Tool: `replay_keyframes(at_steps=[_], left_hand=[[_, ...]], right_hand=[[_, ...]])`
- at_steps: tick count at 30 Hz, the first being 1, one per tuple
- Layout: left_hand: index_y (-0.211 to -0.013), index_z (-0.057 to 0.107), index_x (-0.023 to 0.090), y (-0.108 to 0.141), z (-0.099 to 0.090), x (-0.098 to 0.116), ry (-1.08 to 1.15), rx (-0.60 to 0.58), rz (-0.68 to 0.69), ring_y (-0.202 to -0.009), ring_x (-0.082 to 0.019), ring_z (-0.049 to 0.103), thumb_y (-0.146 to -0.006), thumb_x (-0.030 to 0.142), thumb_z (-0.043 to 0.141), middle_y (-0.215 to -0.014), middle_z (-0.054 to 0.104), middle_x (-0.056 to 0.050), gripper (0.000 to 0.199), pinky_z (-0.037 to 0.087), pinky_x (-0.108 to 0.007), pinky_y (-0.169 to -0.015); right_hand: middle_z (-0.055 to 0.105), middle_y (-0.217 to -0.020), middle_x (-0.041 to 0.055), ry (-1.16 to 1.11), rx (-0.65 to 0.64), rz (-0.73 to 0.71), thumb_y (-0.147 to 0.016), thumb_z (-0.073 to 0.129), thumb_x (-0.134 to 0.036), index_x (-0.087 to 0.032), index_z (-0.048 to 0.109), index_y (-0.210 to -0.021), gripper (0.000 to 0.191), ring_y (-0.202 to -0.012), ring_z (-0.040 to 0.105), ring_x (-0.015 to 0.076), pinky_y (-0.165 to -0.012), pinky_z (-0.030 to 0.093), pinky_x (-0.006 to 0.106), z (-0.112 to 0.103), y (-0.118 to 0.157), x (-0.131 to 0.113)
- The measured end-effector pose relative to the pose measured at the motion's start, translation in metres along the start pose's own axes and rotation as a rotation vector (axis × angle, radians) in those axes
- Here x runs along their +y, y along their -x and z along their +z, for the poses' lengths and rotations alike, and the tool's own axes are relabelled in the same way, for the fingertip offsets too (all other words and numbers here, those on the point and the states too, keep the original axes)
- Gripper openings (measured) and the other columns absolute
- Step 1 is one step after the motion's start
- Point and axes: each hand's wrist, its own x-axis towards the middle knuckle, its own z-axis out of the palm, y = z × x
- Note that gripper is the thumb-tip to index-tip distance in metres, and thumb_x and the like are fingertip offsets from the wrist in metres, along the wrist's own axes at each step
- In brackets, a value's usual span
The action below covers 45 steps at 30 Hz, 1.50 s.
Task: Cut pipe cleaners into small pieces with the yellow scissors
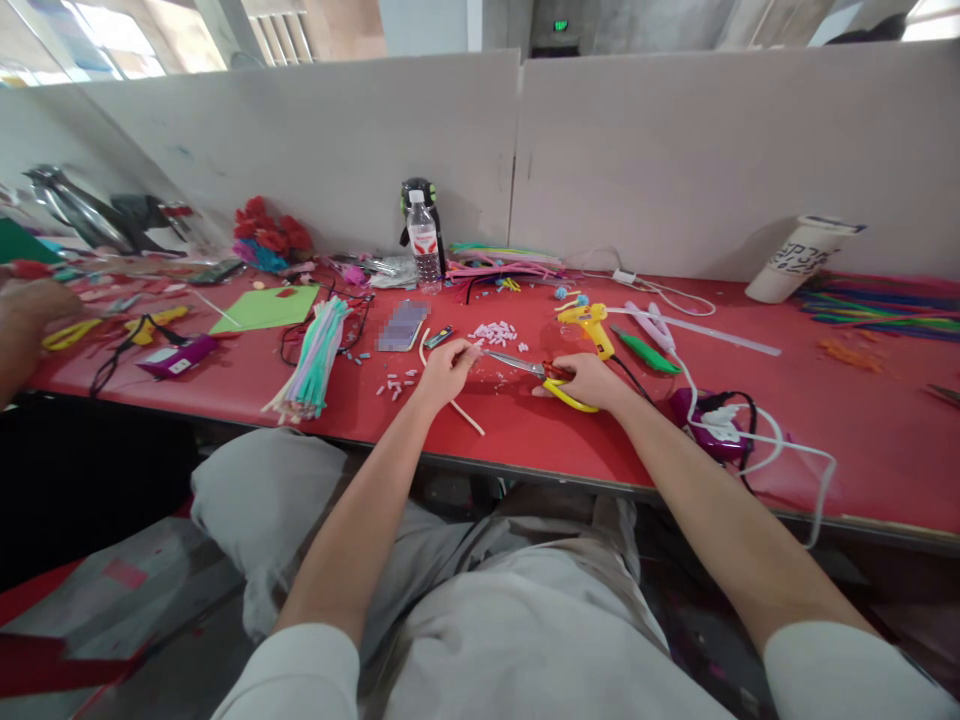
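My right hand [589,378] grips scissors [517,362] with yellow handles, their blades pointing left. At the blade tips, the fingers of my left hand [448,370] are pinched together. A pale pipe cleaner [469,417] runs under and out of my left hand, one end curving up behind it and the other towards the table edge; the pinched part is mostly hidden by the fingers. Behind the blades lies a pile of short pale pink pieces [495,334], and more short pieces [396,384] are scattered left of my left hand.
On the red table [517,440] lie a bundle of pastel pipe cleaners [319,355], a phone [403,326], a yellow glue gun [589,322], a green pen-like tool [646,351] and a purple power box with cables [712,425]. A bottle [424,250] stands behind. Another person's hand [30,315] is at far left.
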Motion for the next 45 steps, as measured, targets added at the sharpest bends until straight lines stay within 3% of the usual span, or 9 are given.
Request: replay_keyframes(at_steps=[45], left_hand=[[-0.075,0.06,0.016,-0.0004,0.0007,-0.0006,0.02,0.003,-0.015,-0.065,-0.015,0.056,-0.092,0.049,0.05,-0.068,0.062,-0.003,0.038,0.044,-0.027,-0.062]], right_hand=[[0.044,-0.058,-0.003,-0.026,-0.019,-0.012,-0.067,0.067,-0.069,-0.02,0.045,-0.06,0.055,-0.057,0.038,0.0116,-0.053,0.027,0.027,-0.0036,0.0015,-0.0037]])
